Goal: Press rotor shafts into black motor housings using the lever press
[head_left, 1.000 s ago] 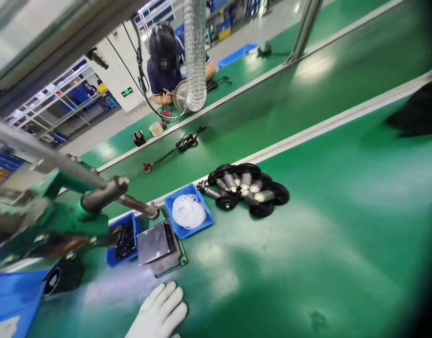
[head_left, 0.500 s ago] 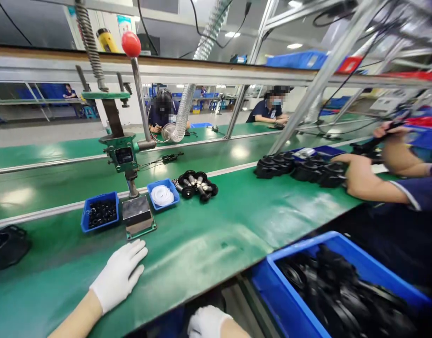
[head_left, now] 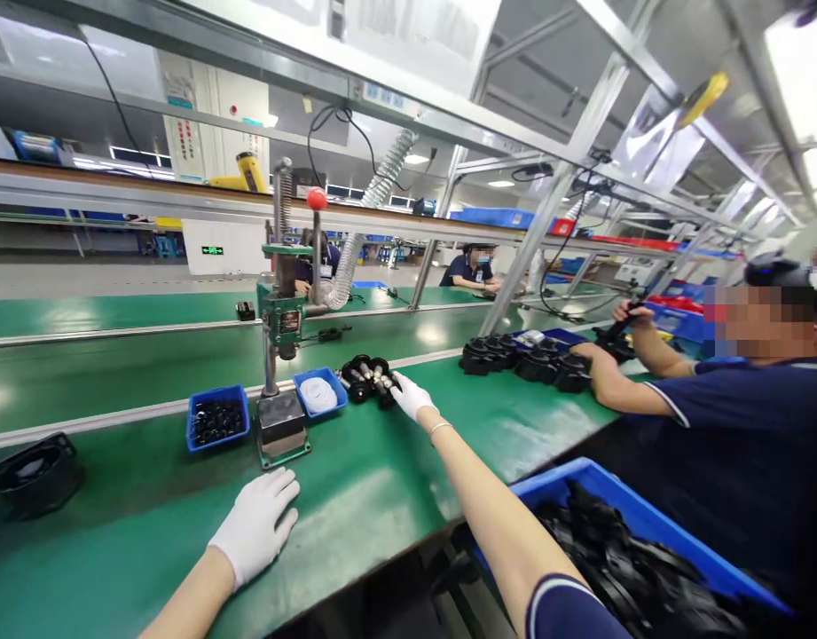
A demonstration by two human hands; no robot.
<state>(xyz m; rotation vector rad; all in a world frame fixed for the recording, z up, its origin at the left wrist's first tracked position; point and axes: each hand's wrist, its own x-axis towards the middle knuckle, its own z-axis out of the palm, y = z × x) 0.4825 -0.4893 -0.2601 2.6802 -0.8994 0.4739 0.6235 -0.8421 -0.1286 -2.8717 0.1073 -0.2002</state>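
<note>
My left hand (head_left: 255, 524), in a white glove, lies flat on the green bench top (head_left: 355, 524) with its fingers stretched out, just in front of the base of a hand press (head_left: 283, 426). It holds nothing. My right hand (head_left: 412, 397), also gloved, is stretched forward over the bench. Its fingertips are at the right edge of a pile of black round parts with silvery shafts (head_left: 368, 377). The fingers look extended; whether they touch a part is hard to see. The press has a green body and a red ball (head_left: 316, 199) on its lever.
Blue trays of small black pieces (head_left: 218, 417) and white rings (head_left: 318, 396) flank the press. A black housing (head_left: 35, 475) lies at left. More black housings (head_left: 521, 359) stand near a co-worker (head_left: 727, 426) at right. A blue bin (head_left: 587, 470) of black parts stands by the bench edge.
My right hand has risen from below the bench edge and reached forward to the pile of black parts. My left hand stays on the bench. The view has shifted.
</note>
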